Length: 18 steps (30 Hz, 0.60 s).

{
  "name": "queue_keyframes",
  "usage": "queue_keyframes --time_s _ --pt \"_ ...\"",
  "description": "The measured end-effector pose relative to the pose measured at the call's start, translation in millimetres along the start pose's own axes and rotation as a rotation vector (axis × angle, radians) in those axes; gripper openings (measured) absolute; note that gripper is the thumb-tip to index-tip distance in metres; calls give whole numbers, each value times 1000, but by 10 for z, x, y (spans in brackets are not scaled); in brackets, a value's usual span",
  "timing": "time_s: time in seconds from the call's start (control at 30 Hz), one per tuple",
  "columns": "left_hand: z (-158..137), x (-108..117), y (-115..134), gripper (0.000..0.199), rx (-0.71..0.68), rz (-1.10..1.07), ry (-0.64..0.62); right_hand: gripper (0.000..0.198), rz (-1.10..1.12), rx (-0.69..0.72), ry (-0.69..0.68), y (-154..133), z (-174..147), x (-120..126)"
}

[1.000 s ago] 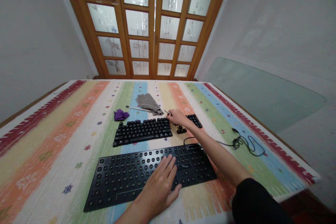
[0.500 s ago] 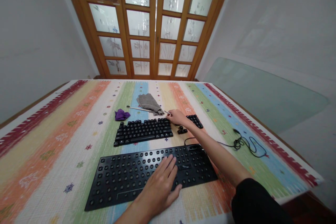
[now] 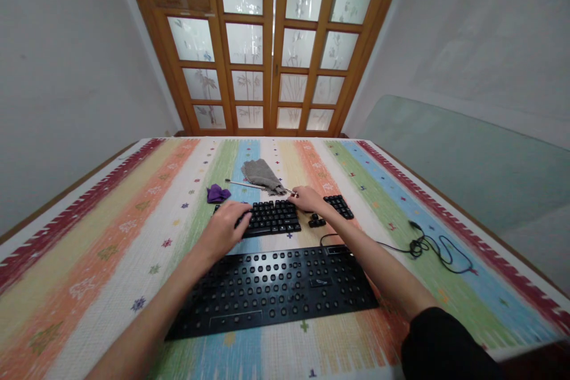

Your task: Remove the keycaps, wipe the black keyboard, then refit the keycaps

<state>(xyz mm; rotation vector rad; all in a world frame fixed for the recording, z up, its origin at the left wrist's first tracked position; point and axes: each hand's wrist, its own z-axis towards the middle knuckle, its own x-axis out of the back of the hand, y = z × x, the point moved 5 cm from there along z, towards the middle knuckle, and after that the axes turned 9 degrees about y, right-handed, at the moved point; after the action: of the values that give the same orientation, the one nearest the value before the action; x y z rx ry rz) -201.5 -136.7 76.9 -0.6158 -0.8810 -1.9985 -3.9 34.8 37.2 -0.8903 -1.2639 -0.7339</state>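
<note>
My left hand (image 3: 228, 227) rests over the left end of a block of loose black keycaps (image 3: 272, 221). Its thumb and fingers are apart, and the fingertips touch the caps. At the block's far right corner, my right hand (image 3: 307, 198) pinches a thin metal tool (image 3: 291, 192), mostly covered by the fingers. Nearer to me lies a black keyboard base (image 3: 285, 285) stripped of its caps, its round key posts showing. A few separate keycaps (image 3: 316, 221) and a small number-pad group of caps (image 3: 339, 206) sit right of the right hand.
Beyond the caps lie a crumpled grey cloth (image 3: 262, 174), a thin brush (image 3: 244, 183) and a purple cloth (image 3: 218, 193). The keyboard's cable (image 3: 418, 246) coils at the right on the striped tablecloth (image 3: 146, 261). Wooden glazed doors (image 3: 269, 71) stand behind the table.
My left hand has left the keyboard base and moved forward and left onto the keycap block. The right hand stays beside the block's far corner. The view has shifted slightly.
</note>
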Motion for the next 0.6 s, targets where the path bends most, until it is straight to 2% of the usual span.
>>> queue_keyframes --time_s 0.1,0.2,0.4,0.6 --pt "256 59 -475 27 96 67 -91 31 -1 -9 5 -12 -12 2" --pt "430 -4 -729 25 111 63 -230 31 -1 -13 11 -23 -21 11" --pt "589 -334 -958 22 131 9 -519 31 -5 -20 14 -52 -37 34" --pt "653 -623 -1104 26 152 -37 -648 29 -2 -23 24 -63 -55 62"
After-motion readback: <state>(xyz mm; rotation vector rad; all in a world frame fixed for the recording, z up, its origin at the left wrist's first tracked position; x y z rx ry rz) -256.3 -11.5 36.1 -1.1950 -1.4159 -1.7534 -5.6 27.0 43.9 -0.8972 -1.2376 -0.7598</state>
